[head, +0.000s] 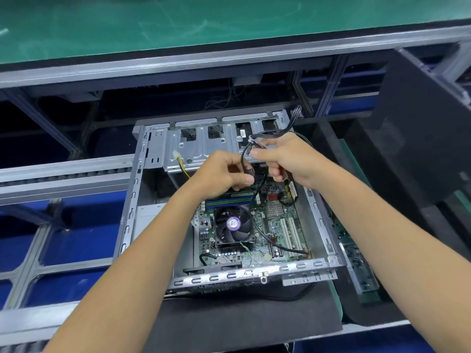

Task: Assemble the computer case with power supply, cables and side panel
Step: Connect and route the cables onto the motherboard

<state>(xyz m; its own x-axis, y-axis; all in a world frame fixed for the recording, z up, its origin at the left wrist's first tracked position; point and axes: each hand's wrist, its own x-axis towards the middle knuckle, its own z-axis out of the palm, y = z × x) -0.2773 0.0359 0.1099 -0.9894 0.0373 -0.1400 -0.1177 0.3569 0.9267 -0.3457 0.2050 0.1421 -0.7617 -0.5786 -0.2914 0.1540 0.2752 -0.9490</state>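
black sheathed cable bundle (245, 159) is pinched by the left hand (224, 171) and gripped by the right hand (288, 159), above the green motherboard (277, 225) inside the open grey metal computer case (132, 200).

No legible text; purple fan sticker (233, 223) and drive-cage label (242, 134) too blurred.

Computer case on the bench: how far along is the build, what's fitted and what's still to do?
Done: the green motherboard with its black cooler fan sits inside the open silver metal case. In hand: the left hand and right hand both grip the black cable bundle above the board. Left: those cables are not plugged in, and the dark grey side panel stands off to the right.
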